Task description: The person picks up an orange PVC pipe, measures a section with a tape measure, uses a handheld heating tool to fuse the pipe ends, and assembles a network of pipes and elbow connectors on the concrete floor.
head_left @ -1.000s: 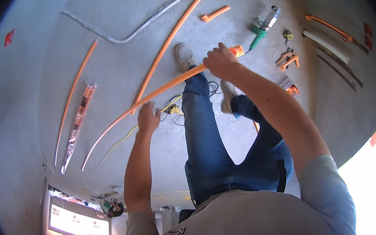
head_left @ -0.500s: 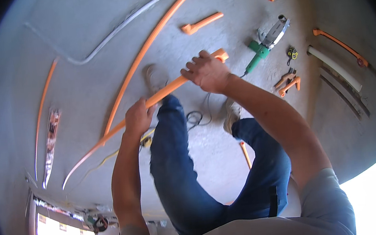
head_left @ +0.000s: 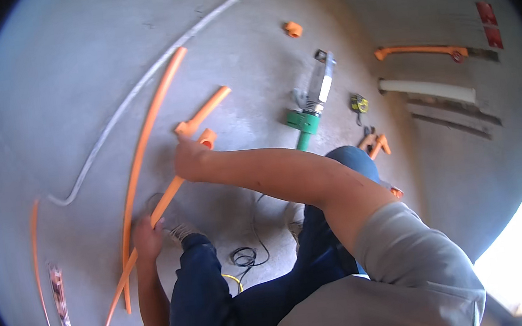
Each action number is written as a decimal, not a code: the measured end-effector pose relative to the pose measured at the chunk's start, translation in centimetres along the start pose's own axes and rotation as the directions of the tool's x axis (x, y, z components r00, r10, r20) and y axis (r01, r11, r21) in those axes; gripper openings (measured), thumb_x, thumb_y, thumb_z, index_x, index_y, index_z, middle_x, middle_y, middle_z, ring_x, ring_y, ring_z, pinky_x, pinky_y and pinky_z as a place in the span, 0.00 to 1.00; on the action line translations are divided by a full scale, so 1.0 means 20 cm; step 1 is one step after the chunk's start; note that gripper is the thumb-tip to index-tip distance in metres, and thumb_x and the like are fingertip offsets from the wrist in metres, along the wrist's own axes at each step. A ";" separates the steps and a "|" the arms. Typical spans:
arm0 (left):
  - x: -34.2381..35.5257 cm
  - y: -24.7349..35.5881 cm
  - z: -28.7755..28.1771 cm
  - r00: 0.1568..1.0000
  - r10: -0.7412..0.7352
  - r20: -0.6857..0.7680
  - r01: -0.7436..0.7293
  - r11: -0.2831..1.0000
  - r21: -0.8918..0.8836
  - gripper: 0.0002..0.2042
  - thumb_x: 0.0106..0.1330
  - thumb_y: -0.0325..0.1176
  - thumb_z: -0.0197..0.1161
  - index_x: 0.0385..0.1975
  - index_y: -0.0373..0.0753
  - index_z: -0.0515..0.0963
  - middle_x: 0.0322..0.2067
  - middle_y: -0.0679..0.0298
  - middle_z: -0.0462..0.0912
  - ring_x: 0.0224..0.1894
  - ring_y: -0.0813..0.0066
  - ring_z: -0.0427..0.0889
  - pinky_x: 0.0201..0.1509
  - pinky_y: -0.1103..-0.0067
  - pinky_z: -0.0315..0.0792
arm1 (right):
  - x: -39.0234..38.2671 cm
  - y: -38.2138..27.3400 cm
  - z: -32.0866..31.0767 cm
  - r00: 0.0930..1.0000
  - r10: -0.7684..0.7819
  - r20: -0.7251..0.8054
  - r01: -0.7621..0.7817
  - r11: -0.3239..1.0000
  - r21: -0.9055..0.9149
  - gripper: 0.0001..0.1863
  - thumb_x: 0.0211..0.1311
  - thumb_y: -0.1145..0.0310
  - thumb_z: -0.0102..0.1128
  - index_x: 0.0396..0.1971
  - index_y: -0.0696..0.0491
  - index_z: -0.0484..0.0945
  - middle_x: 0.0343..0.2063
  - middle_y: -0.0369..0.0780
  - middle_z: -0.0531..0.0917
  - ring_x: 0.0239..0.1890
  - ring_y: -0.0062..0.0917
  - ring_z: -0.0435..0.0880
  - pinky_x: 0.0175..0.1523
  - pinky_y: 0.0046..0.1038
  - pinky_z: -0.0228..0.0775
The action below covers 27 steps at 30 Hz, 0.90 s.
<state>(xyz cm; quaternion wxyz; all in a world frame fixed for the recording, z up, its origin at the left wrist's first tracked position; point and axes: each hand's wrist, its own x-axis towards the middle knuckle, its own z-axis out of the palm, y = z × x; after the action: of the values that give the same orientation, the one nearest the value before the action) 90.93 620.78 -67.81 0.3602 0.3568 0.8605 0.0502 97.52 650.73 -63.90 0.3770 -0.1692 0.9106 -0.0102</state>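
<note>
Both my hands are on a long orange pipe (head_left: 168, 199) that slants up from the lower left. My right hand (head_left: 190, 157) is wrapped round it near the upper end, just below an orange fitting (head_left: 208, 138) whose opening shows. Lower down, my left hand (head_left: 148, 237) closes round the same pipe. Just beyond my right hand, a short orange pipe piece with a fitting (head_left: 203, 110) lies on the floor. A long loose orange pipe (head_left: 147, 131) lies on the floor left of my hands.
A green-handled pipe welding tool (head_left: 305, 122) stands to the right, with a tape measure (head_left: 359, 103) beyond. A loose orange fitting (head_left: 293, 30) lies farther off. Grey conduit (head_left: 117, 114) curves along the left. A black cable (head_left: 243, 257) coils between my feet.
My hands have carried the held pipe leftward, its fitting end now near the short pipe piece. My body leans and the view has turned. Both hands keep hold.
</note>
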 end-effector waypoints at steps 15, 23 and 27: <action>0.24 -0.25 -0.04 0.912 0.029 -0.408 -0.034 0.999 -0.004 0.14 0.66 0.35 0.66 0.44 0.32 0.77 0.37 0.46 0.81 0.42 0.47 0.81 0.49 0.59 0.74 | -0.13 0.02 0.18 0.946 0.179 -0.271 -0.097 0.952 0.291 0.11 0.65 0.64 0.55 0.40 0.45 0.87 0.47 0.35 0.81 0.53 0.31 0.80 0.52 0.46 0.75; 0.43 -0.27 -0.01 0.990 -0.131 -0.044 0.138 0.962 0.237 0.18 0.59 0.28 0.65 0.50 0.33 0.75 0.45 0.44 0.81 0.51 0.43 0.80 0.55 0.57 0.73 | -0.25 -0.02 -0.02 0.926 0.177 -0.334 -0.069 0.948 0.311 0.10 0.62 0.63 0.58 0.37 0.44 0.87 0.40 0.36 0.83 0.47 0.32 0.83 0.43 0.44 0.78; 0.37 -0.39 -0.14 0.935 -0.008 -0.353 0.114 0.953 0.280 0.22 0.61 0.29 0.60 0.57 0.36 0.72 0.52 0.44 0.77 0.50 0.43 0.81 0.55 0.57 0.76 | -0.31 -0.03 -0.11 0.877 0.147 -0.458 0.047 0.921 0.386 0.09 0.59 0.67 0.55 0.28 0.49 0.85 0.35 0.37 0.83 0.44 0.31 0.83 0.45 0.40 0.76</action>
<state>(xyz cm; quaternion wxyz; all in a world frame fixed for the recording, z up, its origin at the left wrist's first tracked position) 80.92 620.31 -72.78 0.1462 0.3650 0.9190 -0.0284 100.31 651.86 -58.07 0.1665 -0.0600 0.9592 -0.2204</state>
